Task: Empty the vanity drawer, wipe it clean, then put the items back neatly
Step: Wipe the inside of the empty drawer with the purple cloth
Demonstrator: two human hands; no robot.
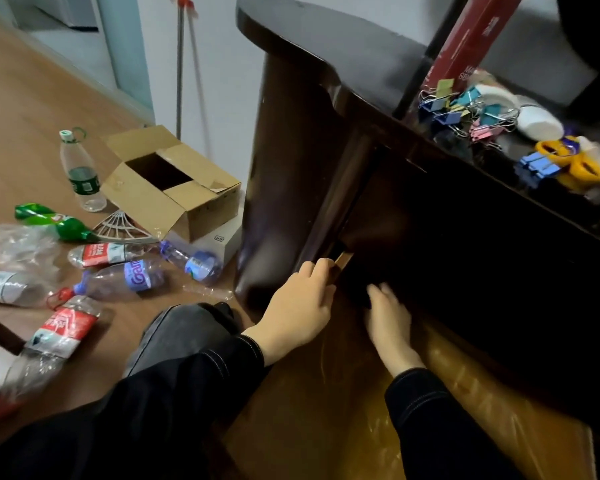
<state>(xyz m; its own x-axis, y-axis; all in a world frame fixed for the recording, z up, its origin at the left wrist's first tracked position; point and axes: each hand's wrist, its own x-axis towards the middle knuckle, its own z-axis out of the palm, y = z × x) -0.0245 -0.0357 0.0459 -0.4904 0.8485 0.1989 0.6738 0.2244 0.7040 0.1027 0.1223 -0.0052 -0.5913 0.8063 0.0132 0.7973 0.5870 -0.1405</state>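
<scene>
Two hands work at the front of the dark vanity (291, 150). The left hand (302, 303) curls its fingers over a pale wooden edge at the left corner of the drawer (471, 386), gripping it. The right hand (390, 317) reaches just beside it into the shadowed opening under the top; its fingertips sink into the dark, so I cannot tell whether it holds anything. The drawer's glossy brown panel runs under the right forearm toward the lower right. Both sleeves are black.

On the vanity top, near its front edge, lie a heap of coloured binder clips (465, 107), a white jar (539, 123) on its side, yellow-handled scissors (577, 161) and a cluster of blue clips (536, 169). A red box (471, 39) leans behind them.

On the wooden floor left of the vanity sit an open cardboard box (174, 187), one upright plastic bottle (80, 168) and several crushed bottles (125, 271) scattered beside it.
</scene>
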